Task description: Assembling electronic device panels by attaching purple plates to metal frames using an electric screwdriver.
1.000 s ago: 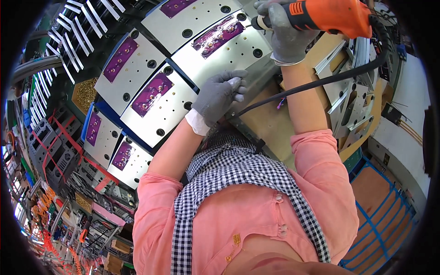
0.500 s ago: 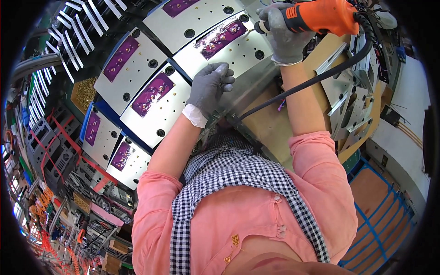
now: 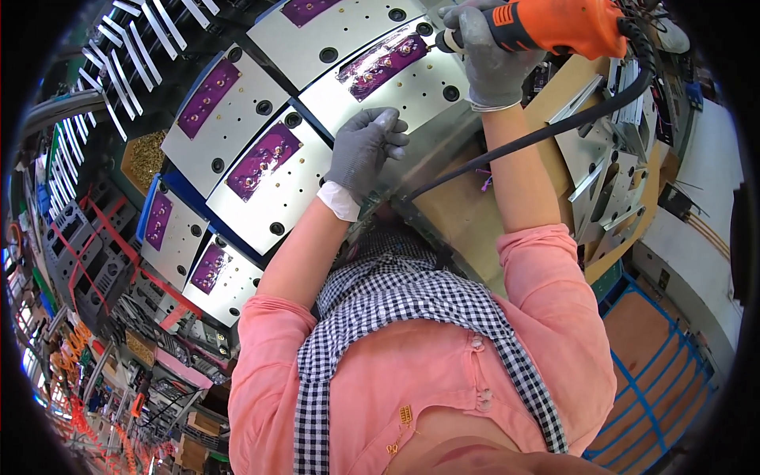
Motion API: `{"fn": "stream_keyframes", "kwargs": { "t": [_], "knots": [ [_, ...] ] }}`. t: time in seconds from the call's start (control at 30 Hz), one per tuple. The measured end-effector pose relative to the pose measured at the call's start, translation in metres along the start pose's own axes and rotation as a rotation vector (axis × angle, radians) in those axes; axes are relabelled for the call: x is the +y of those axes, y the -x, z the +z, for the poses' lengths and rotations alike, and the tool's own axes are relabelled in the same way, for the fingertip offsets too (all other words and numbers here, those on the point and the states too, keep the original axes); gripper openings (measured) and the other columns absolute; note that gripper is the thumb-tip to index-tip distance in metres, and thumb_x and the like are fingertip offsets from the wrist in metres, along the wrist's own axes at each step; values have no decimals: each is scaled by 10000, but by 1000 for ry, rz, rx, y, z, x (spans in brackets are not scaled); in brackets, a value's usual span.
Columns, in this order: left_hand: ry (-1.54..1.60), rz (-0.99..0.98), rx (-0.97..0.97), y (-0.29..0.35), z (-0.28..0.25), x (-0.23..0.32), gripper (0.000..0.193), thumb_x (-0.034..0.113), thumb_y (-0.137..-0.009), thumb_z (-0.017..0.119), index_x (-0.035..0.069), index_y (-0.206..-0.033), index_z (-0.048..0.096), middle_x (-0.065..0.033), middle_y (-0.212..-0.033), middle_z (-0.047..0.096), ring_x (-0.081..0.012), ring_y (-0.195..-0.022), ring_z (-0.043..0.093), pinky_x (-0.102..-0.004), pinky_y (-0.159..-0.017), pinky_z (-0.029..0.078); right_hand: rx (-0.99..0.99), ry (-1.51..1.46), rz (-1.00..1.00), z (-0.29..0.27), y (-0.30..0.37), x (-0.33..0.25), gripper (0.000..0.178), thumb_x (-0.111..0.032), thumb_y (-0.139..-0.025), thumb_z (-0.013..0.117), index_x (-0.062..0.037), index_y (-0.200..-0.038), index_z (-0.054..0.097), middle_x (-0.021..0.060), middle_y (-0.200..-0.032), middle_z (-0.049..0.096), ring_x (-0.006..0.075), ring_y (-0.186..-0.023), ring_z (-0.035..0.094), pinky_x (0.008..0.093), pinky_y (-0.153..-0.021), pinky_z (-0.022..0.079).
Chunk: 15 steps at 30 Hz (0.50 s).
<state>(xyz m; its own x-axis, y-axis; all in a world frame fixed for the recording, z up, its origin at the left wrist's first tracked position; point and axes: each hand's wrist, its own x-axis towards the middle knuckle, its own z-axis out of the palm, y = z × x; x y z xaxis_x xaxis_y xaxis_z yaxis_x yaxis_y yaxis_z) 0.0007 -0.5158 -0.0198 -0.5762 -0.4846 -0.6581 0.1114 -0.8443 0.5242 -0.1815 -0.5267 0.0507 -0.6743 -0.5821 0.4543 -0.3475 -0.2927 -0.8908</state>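
My right hand (image 3: 495,67), in a grey glove, is wrapped round an orange corded electric screwdriver (image 3: 558,28). The tool's tip is at the right end of a purple circuit board (image 3: 384,67), which lies on a pale metal panel (image 3: 412,91) with black round grommets. My left hand (image 3: 366,150), gloved in grey with a white cuff, hovers over the panel's near edge. Its fingers are curled together, and whatever they hold is hidden. Beside it on the left is another panel (image 3: 297,190) bearing a similar purple board (image 3: 264,162).
More panels with purple boards (image 3: 207,99) lie to the left. A box of small brass-coloured screws (image 3: 146,158) stands beyond them. The thick black cable (image 3: 546,134) crosses over my right forearm. Stacked metal parts (image 3: 609,186) lie at the right, above a blue wire frame (image 3: 657,380).
My right hand and the screwdriver have shifted slightly right, with the tip a little higher along the board's end. The cable has swung slightly. My left hand has moved a touch to the right.
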Motion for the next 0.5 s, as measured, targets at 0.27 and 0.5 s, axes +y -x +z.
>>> {"fn": "stream_keyframes", "kwargs": {
  "t": [0.27,0.5],
  "knots": [
    [3,-3,-4,-1,-2,1,271,170,-934,618,-48,-1087,565,-128,-918,629,-176,-737,616,-274,-606,504,-16,-139,-91,-4,9,13,677,89,-753,616,-51,-1345,319,40,-809,588,132,-668,587,278,-648,506],
    [-7,9,-25,-1,-4,0,289,174,-938,611,-60,-1099,560,-148,-919,627,-184,-721,629,-268,-586,521,-61,-135,-214,-6,-2,16,46,36,-752,563,52,-733,602,149,-691,659,269,-635,678,383,-706,587]
  ]
}}
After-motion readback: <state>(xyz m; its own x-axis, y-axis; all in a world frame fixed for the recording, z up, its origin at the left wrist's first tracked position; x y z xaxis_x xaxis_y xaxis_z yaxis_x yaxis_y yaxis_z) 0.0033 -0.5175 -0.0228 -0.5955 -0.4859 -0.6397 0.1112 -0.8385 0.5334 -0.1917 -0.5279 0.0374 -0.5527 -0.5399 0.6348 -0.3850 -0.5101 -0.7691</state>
